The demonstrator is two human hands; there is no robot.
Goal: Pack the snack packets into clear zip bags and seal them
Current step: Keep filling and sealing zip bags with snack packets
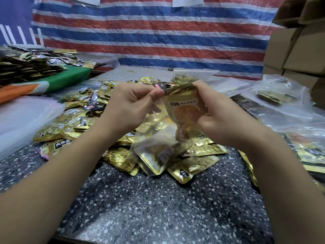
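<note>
Hard to make out where the clear zip bag [154,138] ends: film nearly invisible against the gold behind it, lower corner hanging just above the speckled dark tabletop [158,208], mouth lost between the two hands. Inside or behind the film, a gold packet with a barcode, blurred. Uncertain whether the upper gold snack packet [184,110] is already partly within the bag mouth or only against it.

Left hand [130,106] curled, thumb and fingers pinching the bag's top edge beside the packet's corner. Right hand [216,113] clenched round the gold snack packet, top edge crumpled under the fingertips, print upside down and only partly legible.

Beneath and beyond the hands, a heap of loose gold and black packets [84,120], many overlapped and half buried. At left, a stack of clear bags [26,117] cut off by the frame edge; behind it, dark packets piled on a green surface [73,74]. At right, crumpled plastic bags [281,103] with dim contents, and cardboard boxes [295,53] cropped by the edge. Striped tarp [158,32] closing off the back.

Bare tabletop open in the near centre, between the forearms.
</note>
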